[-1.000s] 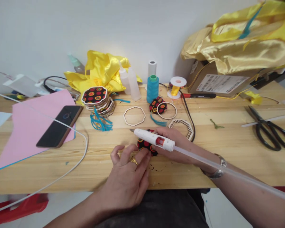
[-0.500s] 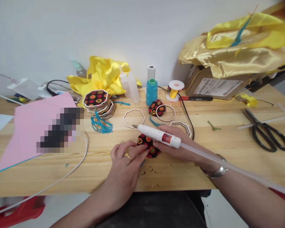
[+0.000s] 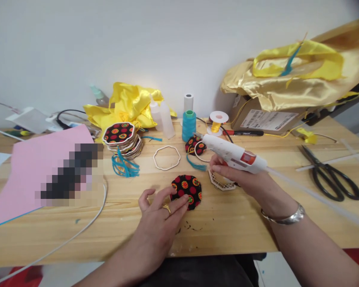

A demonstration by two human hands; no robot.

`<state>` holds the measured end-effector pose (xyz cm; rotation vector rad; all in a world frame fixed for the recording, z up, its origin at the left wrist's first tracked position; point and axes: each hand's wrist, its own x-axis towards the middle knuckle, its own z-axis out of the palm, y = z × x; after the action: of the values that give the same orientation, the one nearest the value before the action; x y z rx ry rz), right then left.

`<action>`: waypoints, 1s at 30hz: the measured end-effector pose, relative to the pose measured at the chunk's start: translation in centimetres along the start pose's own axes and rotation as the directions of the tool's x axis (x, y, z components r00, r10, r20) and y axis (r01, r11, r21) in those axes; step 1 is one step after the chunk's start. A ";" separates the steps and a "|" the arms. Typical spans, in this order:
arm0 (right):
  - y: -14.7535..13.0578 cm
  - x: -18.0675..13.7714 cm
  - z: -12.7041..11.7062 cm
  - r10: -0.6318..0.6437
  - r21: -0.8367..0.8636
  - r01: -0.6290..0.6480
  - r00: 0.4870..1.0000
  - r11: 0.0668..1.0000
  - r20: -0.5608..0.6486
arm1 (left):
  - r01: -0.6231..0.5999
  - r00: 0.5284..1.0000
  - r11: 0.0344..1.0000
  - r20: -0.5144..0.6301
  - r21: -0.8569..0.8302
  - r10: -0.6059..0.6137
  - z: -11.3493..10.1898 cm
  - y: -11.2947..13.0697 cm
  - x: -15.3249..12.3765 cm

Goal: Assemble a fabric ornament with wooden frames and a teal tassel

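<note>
My right hand (image 3: 237,173) grips a white glue gun (image 3: 227,149) with a long clear glue stick trailing from its back; the nozzle points up and left. Under the outstretched fingers of my left hand (image 3: 161,209) lies a black fabric piece with red and flower dots (image 3: 185,185), flat on the table. Partly behind my right hand sits a wooden lattice frame (image 3: 219,186). A thin wooden outline frame (image 3: 166,169) lies beyond my left hand. Another dotted fabric piece (image 3: 193,145), with a wooden ring (image 3: 199,157) against it, is partly hidden by the glue gun.
Dotted frames are stacked (image 3: 119,133) beside a teal tassel bundle (image 3: 124,165). Behind stand a teal thread spool (image 3: 188,126), white bottles (image 3: 167,121) and yellow satin (image 3: 128,103). Black scissors (image 3: 323,171) lie right; a pink sheet (image 3: 32,159) and white cable (image 3: 89,223) lie left.
My right hand has lifted the glue gun away from the fabric piece, to the right, uncovering the piece. My left hand stays on it. The camera view has tilted slightly up.
</note>
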<state>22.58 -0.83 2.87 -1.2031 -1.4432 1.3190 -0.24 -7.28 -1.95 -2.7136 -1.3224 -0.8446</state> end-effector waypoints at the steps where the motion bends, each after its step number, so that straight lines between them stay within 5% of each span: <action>1: 0.2 0.0 -0.1 -0.006 0.001 0.006 1.000 1.000 -0.006 | -0.012 1.000 1.000 0.017 -0.019 0.012 -0.3 -0.1 0.1; 6: 0.6 0.0 -0.4 -0.006 -0.023 0.005 1.000 1.000 -0.030 | -0.007 0.991 0.999 0.135 -0.041 0.012 -1.2 -0.6 0.7; 17: 0.6 0.1 -0.6 0.004 -0.016 -0.004 0.999 1.000 -0.036 | -0.097 0.972 0.978 0.230 0.184 0.053 1.6 -1.9 0.9; 30: 0.1 0.1 -0.8 0.039 -0.001 -0.039 0.999 0.999 -0.017 | -0.064 0.979 0.989 0.202 0.135 0.036 1.4 -1.6 1.1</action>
<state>23.35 -0.59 2.87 -1.2467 -1.4150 1.3314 -0.26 -5.13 -2.98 -2.7648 -1.2841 -0.4655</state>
